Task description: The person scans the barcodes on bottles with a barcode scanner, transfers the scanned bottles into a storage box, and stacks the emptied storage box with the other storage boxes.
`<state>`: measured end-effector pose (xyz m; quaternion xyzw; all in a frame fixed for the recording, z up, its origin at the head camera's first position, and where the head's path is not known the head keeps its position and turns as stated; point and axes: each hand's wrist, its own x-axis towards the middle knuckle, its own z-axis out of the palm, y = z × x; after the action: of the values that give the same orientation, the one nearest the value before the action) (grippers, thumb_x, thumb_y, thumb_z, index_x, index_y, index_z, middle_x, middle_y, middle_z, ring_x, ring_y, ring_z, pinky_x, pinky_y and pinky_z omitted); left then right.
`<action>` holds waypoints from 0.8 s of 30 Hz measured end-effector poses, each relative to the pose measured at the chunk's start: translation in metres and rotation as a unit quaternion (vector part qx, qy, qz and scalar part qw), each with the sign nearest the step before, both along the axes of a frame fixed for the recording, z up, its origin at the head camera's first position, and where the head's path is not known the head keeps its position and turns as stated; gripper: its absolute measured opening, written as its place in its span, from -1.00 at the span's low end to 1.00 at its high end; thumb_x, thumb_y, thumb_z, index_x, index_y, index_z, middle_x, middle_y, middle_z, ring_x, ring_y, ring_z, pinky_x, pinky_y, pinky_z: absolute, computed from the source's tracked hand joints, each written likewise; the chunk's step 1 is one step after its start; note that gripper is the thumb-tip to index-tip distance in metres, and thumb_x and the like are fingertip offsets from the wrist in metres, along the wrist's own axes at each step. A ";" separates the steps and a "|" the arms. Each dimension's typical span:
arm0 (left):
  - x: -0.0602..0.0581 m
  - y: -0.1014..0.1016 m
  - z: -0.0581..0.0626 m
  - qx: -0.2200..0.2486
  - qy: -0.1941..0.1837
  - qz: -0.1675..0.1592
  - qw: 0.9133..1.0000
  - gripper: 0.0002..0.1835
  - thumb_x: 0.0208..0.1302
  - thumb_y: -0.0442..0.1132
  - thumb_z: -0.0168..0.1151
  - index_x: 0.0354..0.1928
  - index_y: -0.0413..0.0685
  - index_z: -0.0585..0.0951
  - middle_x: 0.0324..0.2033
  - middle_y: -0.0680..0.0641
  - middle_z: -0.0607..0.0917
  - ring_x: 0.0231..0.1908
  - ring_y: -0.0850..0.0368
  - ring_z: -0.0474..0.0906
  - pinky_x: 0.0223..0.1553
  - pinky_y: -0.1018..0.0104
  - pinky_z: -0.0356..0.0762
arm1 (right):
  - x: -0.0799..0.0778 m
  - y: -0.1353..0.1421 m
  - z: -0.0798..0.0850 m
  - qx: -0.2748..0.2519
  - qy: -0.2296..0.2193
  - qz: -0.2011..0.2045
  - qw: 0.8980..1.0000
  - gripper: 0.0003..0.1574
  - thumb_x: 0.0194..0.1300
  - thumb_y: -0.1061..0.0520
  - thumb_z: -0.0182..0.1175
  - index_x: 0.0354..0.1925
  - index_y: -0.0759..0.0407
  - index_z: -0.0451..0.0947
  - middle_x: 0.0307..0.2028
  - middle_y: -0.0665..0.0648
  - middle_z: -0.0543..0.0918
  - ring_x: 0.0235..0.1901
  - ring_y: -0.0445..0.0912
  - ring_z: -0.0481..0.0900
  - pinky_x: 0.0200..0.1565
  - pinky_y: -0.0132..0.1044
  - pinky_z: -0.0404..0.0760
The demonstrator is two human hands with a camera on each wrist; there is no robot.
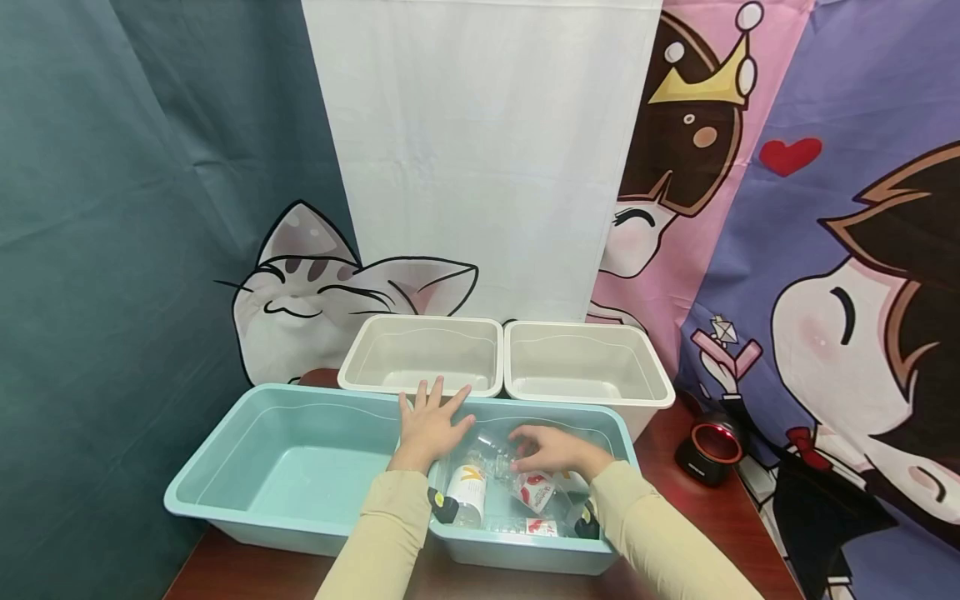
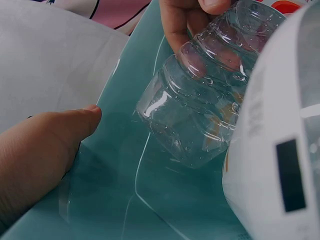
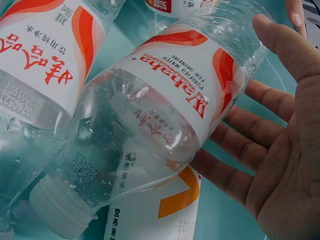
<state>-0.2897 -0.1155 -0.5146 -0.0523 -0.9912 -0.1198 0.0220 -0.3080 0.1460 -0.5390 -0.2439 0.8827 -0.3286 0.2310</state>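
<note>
My right hand (image 1: 551, 450) reaches into the right blue bin (image 1: 525, 557). Its thumb and fingers hold the lower part of a clear plastic water bottle (image 3: 150, 95) with a red-and-white label. In the left wrist view, fingers show through the ridged bottle (image 2: 195, 100), which lies tilted. My left hand (image 1: 431, 429), fingers spread, is over the side where the two blue bins meet, holding nothing. Near it stands a white-labelled bottle (image 1: 467, 492) with an orange mark. Another red-and-white labelled water bottle (image 3: 45, 60) lies beside the held one.
At left is a second, larger blue bin (image 1: 300, 467). Two cream bins (image 1: 427, 387) (image 1: 585, 396) stand side by side behind. A black device with a red-lit ring (image 1: 708, 450) sits on the brown table (image 1: 750, 533) at right. Printed curtains hang behind.
</note>
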 end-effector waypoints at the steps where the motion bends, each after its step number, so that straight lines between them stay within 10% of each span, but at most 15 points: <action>1: 0.000 0.000 0.001 0.001 0.003 0.000 1.000 -0.33 0.42 0.36 -0.05 0.53 0.52 0.24 0.58 -0.16 0.05 0.56 -0.30 -0.19 0.43 -0.45 -0.36 | 0.000 -0.001 0.000 0.001 0.001 0.003 1.000 -0.27 0.22 -0.12 0.42 0.29 0.04 0.49 0.00 0.06 0.67 -0.06 -0.03 0.64 -0.10 -0.08 0.69; 24: 0.001 0.001 0.001 -0.007 0.011 0.006 1.000 -0.35 0.43 0.35 -0.03 0.51 0.52 0.28 0.57 -0.16 0.10 0.55 -0.30 -0.13 0.43 -0.45 -0.31 | 0.003 -0.004 0.003 0.004 0.000 0.030 1.000 -0.24 0.12 -0.05 0.48 0.27 0.10 0.53 -0.11 0.01 0.65 -0.15 -0.11 0.60 -0.10 -0.11 0.68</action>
<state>-0.2888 -0.1142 -0.5132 -0.0482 -0.9919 -0.1123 0.0336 -0.3046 0.1420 -0.5356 -0.2692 0.8763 -0.3182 0.2418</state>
